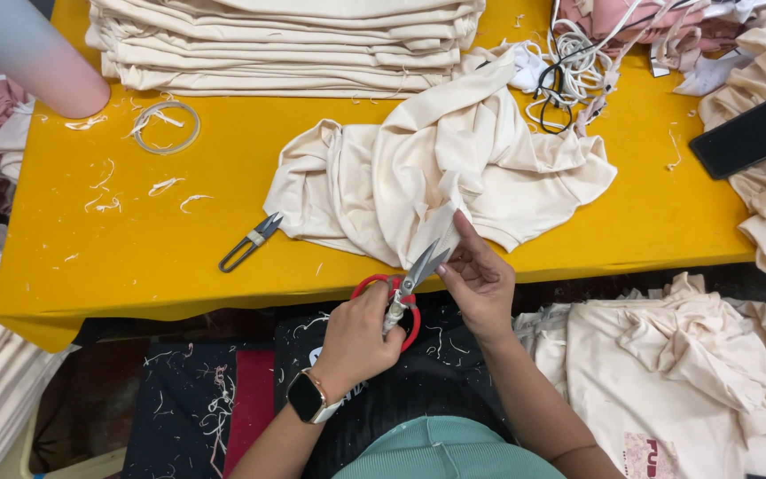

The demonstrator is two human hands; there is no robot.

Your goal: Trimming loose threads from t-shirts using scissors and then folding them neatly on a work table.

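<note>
1. The left hand (361, 337) was clenched around the red handles of a pair of scissors (403, 288), held just below the near edge of the yellow table (135, 257); the blades stood slightly apart and pointed up and to the right, their tips at a flap of the cream garment (436, 168).
2. A watch (308, 396) with a pale strap sat on the left wrist.
3. The right hand (480, 279) was pinching the lower flap of the cream garment between thumb and fingers, just beside the scissor blades; the forefinger lay stretched up along the cloth.
4. The cream garment lay crumpled on the table, its lower edge hanging over the near rim, right above both hands.
5. A small pair of thread snips (250, 241) lay on the table just left of the garment, touched by neither hand.
6. A stack of folded cream cloth (285, 44) stood at the far side of the table; a clear ring of tape (167, 127) lay in front of it, with thread scraps scattered about.
7. A tangle of white cord (569, 75) lay at the far right, behind the garment; a heap of cream garments (684, 372) rested below the table at the right, near the right forearm.
</note>
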